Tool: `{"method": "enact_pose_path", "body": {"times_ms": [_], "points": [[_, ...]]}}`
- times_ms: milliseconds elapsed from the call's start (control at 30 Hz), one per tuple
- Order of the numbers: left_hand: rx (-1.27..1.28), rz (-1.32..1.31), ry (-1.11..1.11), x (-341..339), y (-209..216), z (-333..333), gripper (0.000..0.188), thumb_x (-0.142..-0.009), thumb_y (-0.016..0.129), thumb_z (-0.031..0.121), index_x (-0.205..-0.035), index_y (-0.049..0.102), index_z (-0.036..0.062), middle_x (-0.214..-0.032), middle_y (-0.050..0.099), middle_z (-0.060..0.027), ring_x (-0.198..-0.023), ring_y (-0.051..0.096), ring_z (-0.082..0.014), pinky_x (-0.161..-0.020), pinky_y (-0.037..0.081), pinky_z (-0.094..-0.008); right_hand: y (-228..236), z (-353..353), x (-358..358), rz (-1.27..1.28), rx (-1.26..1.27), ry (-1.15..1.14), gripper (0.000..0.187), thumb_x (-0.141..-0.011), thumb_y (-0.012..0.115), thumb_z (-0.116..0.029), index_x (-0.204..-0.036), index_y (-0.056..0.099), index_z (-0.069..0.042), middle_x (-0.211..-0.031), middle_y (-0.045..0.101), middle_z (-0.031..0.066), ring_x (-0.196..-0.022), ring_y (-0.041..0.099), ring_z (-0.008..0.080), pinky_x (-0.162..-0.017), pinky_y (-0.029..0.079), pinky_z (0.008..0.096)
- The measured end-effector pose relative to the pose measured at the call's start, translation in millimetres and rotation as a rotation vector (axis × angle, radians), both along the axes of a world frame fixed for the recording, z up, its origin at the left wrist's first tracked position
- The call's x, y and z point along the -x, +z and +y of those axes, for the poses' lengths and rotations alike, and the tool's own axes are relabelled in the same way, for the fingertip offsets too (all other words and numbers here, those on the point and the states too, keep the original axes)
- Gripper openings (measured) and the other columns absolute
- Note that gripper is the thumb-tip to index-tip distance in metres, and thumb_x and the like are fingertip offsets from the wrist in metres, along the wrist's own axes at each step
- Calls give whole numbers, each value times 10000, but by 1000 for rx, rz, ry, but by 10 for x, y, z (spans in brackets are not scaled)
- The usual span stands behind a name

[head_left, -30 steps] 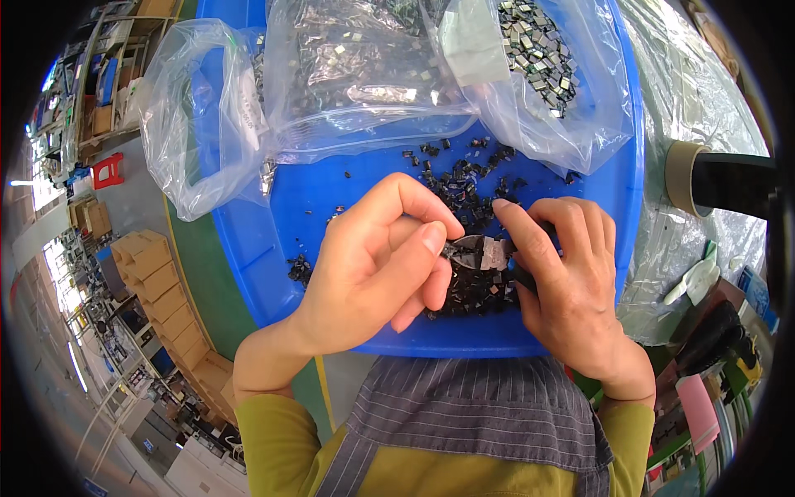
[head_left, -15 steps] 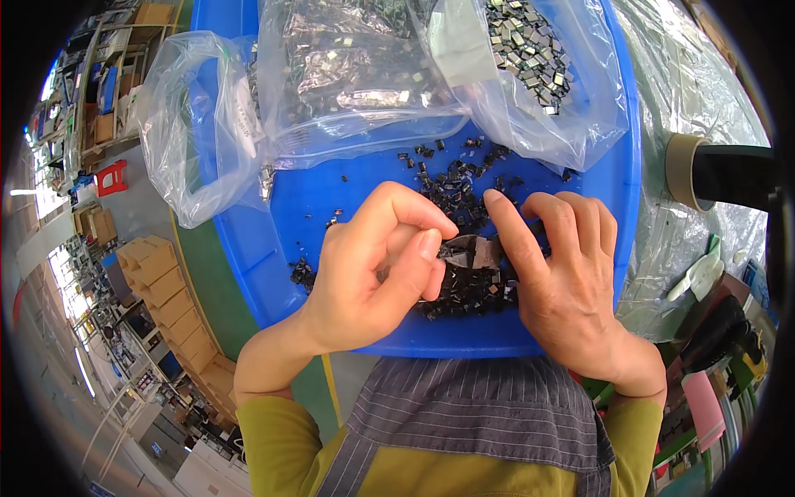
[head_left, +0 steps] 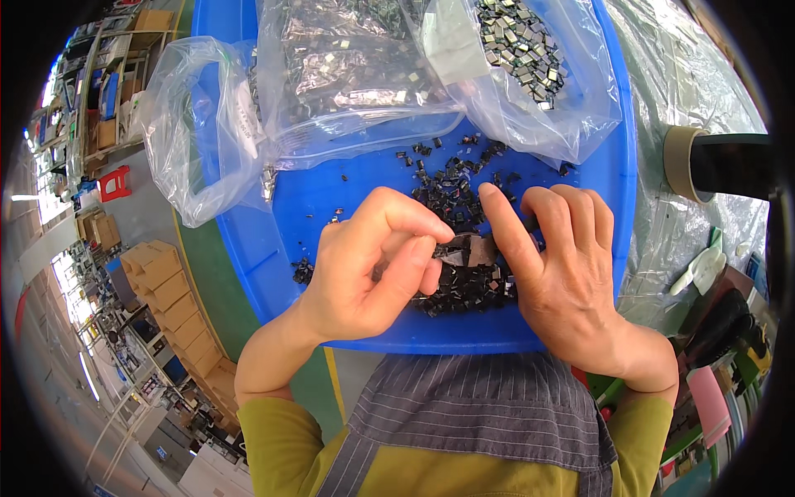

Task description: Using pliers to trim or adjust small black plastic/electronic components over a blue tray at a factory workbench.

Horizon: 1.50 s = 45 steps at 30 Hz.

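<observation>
Small black parts (head_left: 464,294) lie heaped in a blue tray (head_left: 323,190) between my two hands, with more scattered black parts (head_left: 451,186) just beyond. My left hand (head_left: 373,269) is closed in a pinch at the left side of the heap, thumb and forefinger together; whatever is between the tips is too small or hidden to name. A flat greyish-brown piece (head_left: 480,250) rests on the heap near those fingertips. My right hand (head_left: 567,273) is at the heap's right side, palm down, forefinger stretched out and the other fingers bent, holding nothing I can see.
Clear plastic bags (head_left: 356,66) of small parts fill the tray's far side; one bag holds shiny metallic pieces (head_left: 522,54). An empty-looking bag (head_left: 186,132) hangs over the left rim. To the right are a tape roll (head_left: 686,164) and plastic sheeting (head_left: 654,91). Cardboard boxes (head_left: 178,306) stand left.
My right forefinger has shifted slightly left over the heap. The left hand keeps its pinch with hardly any movement, and the whole view has moved a little.
</observation>
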<state>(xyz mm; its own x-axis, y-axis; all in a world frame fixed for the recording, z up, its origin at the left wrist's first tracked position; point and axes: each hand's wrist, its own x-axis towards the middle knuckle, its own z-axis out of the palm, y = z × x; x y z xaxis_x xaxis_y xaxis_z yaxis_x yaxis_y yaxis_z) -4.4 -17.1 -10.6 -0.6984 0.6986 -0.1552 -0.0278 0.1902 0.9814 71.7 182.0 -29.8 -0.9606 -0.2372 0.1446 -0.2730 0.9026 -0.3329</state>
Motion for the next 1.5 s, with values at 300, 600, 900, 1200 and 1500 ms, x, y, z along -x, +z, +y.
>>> {"method": "enact_pose_path", "body": {"times_ms": [300,600,900,1200,1500], "points": [[-58,40,-9,-10,-5,-7,132,-959,416,64,-1030,468,-36,-711,550,-74,-481,491,-51,-425,388,-172,77,19,24,-89,-8,66,611,-705,573,-45,-1305,462,-76,-1003,475,116,-944,497,287,-853,370,427],[-21,-11,39,-52,87,-50,121,-913,443,-28,-1008,515,-4,-663,605,-45,-542,587,-69,-449,427,-200,125,37,29,-137,-25,169,329,-738,554,-119,-1055,526,-38,-790,437,56,-725,466,211,-631,350,343],[-13,-385,103,48,178,-15,131,-979,414,105,-1062,458,13,-683,600,-75,-476,502,-61,-438,364,-172,51,35,80,39,-7,96,406,-743,559,-126,-1139,539,-42,-819,448,59,-747,461,215,-660,349,350],[40,182,118,-59,20,34,209,-957,403,32,-1151,437,-37,-703,574,-59,-555,571,-93,-483,389,-194,57,-1,104,-34,112,27,527,-662,640,-54,-1177,526,-58,-861,477,68,-799,480,248,-723,361,378],[76,331,42,-65,-9,16,263,-939,428,5,-1190,419,-72,-770,633,-121,-588,569,-98,-525,409,-199,100,-4,110,-200,318,16,554,-639,721,-25,-1154,520,-64,-860,511,87,-783,499,281,-685,361,378]]}}
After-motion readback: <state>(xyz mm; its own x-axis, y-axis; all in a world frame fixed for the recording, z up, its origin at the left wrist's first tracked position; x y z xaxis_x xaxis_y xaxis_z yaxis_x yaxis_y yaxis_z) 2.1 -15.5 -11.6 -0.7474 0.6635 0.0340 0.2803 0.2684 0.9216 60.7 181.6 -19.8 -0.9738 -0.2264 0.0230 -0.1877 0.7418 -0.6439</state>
